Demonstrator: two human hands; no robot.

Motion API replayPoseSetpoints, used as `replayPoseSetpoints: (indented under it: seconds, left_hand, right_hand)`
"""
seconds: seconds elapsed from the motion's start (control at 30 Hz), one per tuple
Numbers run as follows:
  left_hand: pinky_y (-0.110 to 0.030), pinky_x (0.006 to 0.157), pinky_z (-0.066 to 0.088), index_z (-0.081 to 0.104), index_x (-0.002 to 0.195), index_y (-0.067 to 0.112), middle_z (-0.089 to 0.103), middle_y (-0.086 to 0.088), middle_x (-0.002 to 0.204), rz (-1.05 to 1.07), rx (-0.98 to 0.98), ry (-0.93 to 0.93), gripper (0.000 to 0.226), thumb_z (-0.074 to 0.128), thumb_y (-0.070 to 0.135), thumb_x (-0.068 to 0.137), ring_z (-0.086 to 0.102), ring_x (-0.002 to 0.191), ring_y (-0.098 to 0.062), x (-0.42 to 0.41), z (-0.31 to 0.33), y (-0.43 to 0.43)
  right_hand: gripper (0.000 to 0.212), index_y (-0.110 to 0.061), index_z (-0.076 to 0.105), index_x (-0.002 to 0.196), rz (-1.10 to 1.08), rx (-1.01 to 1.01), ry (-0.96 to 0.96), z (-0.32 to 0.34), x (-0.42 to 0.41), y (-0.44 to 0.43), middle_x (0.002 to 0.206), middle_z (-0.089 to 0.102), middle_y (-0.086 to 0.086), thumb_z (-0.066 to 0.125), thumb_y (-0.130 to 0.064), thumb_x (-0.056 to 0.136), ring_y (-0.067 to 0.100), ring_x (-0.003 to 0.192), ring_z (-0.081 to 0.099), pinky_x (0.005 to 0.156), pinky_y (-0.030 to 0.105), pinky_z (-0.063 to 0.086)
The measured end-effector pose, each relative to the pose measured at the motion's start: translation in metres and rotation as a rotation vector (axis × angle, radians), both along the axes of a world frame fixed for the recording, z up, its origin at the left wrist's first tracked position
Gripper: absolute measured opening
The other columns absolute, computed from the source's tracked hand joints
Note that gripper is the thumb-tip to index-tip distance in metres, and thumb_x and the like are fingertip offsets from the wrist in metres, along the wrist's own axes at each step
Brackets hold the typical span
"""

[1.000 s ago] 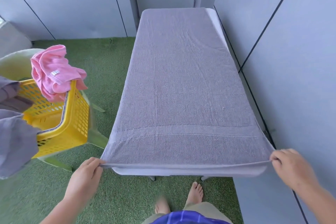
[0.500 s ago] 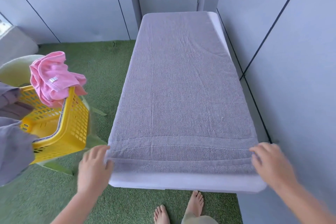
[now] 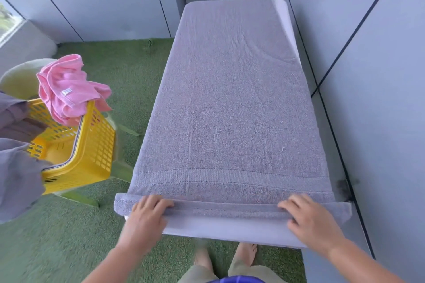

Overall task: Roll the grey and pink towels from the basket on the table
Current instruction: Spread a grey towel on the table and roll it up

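Grey towel covers the table; its near edge is a thin roll under the left hand and right hand, fingers curled over it. Wall hugs the right side; grass lies open left. Pink towel drapes the yellow basket, partly cut off.

No readable text; pink towel tag illegible.

One grey towel covers one table, with two hands, left hand and right hand, at its near edge. One pink towel hangs on one yellow basket. Two bare feet stand below.
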State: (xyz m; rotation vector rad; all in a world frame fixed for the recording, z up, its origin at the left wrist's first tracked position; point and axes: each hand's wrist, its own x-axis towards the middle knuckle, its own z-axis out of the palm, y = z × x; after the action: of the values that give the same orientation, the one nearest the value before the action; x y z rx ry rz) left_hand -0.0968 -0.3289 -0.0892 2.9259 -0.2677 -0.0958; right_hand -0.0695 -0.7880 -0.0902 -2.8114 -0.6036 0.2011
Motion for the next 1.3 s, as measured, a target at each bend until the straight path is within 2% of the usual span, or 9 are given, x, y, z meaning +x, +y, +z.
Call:
replayPoseSetpoints:
  seconds: [0.07, 0.17, 0.33, 0.53, 0.73, 0.8, 0.9, 1.13, 1.3]
  left_hand:
    - [-0.033, 0.076, 0.05, 0.063, 0.102, 0.027, 0.054, 0.011, 0.1, 0.124, 0.06, 0.013, 0.03, 0.069, 0.014, 0.076, 0.052, 0.09, -0.014, -0.004, 0.006, 0.034]
    - [-0.033, 0.07, 0.044, 0.057, 0.095, 0.028, 0.048, 0.011, 0.097, 0.181, 0.127, 0.033, 0.019, 0.046, 0.025, 0.081, 0.046, 0.085, -0.015, -0.006, 0.011, 0.064]
    - [-0.033, 0.066, 0.04, 0.052, 0.085, 0.031, 0.045, 0.016, 0.087, 0.204, 0.101, 0.037, 0.02, 0.032, 0.032, 0.082, 0.044, 0.08, -0.013, 0.0, 0.013, 0.075]
    - [-0.033, 0.063, 0.04, 0.062, 0.078, 0.026, 0.045, 0.014, 0.083, 0.165, 0.047, -0.028, 0.03, 0.034, 0.034, 0.086, 0.043, 0.08, -0.014, 0.031, 0.022, 0.083]
    - [-0.037, 0.061, 0.041, 0.069, 0.084, 0.026, 0.047, 0.012, 0.083, 0.258, 0.025, -0.04, 0.009, 0.067, 0.017, 0.083, 0.045, 0.084, -0.018, 0.053, 0.013, 0.087]
    - [-0.037, 0.059, 0.042, 0.07, 0.085, 0.024, 0.048, 0.01, 0.083, 0.285, 0.012, -0.025, 0.02, 0.075, 0.006, 0.079, 0.046, 0.083, -0.02, 0.055, 0.009, 0.088]
    - [-0.038, 0.062, 0.041, 0.069, 0.084, 0.026, 0.051, 0.01, 0.088, 0.298, 0.005, -0.008, 0.02, 0.074, 0.007, 0.079, 0.043, 0.084, -0.018, 0.058, 0.008, 0.091]
    - [-0.038, 0.073, 0.04, 0.06, 0.09, 0.035, 0.058, 0.018, 0.088, 0.197, 0.011, 0.05, 0.024, 0.063, 0.011, 0.089, 0.046, 0.084, -0.013, 0.072, 0.02, 0.105]
    - [-0.036, 0.066, 0.046, 0.064, 0.103, 0.032, 0.061, 0.011, 0.1, 0.194, -0.04, 0.101, 0.019, 0.056, 0.017, 0.097, 0.055, 0.087, -0.015, 0.085, 0.021, 0.108]
  right_hand:
    - [0.033, -0.032, 0.055, 0.102, -0.078, -0.049, -0.02, 0.004, -0.003, -0.037, 0.094, 0.049, -0.014, 0.047, -0.026, 0.07, 0.013, 0.087, 0.05, 0.065, 0.025, 0.045]
    - [0.023, -0.03, 0.051, 0.09, -0.128, -0.096, -0.031, 0.011, -0.007, -0.071, 0.088, 0.048, -0.014, 0.043, -0.025, 0.07, 0.016, 0.081, 0.047, 0.072, 0.033, 0.043]
    - [0.024, -0.035, 0.048, 0.074, -0.243, -0.116, 0.067, 0.025, 0.004, -0.082, 0.078, 0.049, -0.023, 0.063, -0.018, 0.067, 0.003, 0.081, 0.043, 0.055, 0.024, 0.044]
    - [0.021, -0.039, 0.058, 0.072, -0.352, -0.126, 0.181, 0.048, 0.038, -0.08, 0.078, 0.051, -0.014, 0.068, -0.02, 0.074, 0.004, 0.075, 0.051, 0.054, 0.027, 0.042]
    - [0.022, -0.041, 0.054, 0.082, -0.51, -0.12, 0.208, 0.039, 0.04, -0.072, 0.081, 0.053, -0.011, 0.066, -0.023, 0.084, 0.013, 0.069, 0.058, 0.062, 0.036, 0.048]
    - [0.019, -0.035, 0.058, 0.085, -0.545, -0.085, 0.194, 0.035, 0.034, -0.07, 0.087, 0.052, -0.011, 0.065, -0.018, 0.083, 0.013, 0.069, 0.059, 0.062, 0.036, 0.049]
    - [0.023, -0.041, 0.051, 0.081, -0.536, -0.128, 0.241, 0.037, 0.026, -0.071, 0.09, 0.05, -0.013, 0.062, -0.021, 0.079, 0.005, 0.071, 0.055, 0.058, 0.031, 0.046]
    - [0.026, -0.033, 0.049, 0.062, -0.561, -0.159, 0.235, 0.049, 0.043, -0.078, 0.068, 0.057, -0.014, 0.06, -0.019, 0.08, 0.003, 0.078, 0.049, 0.056, 0.03, 0.04]
    - [0.033, -0.045, 0.048, 0.073, -0.538, -0.13, 0.293, 0.049, 0.065, -0.082, 0.088, 0.056, -0.01, 0.057, -0.015, 0.084, 0.013, 0.08, 0.057, 0.069, 0.035, 0.048]
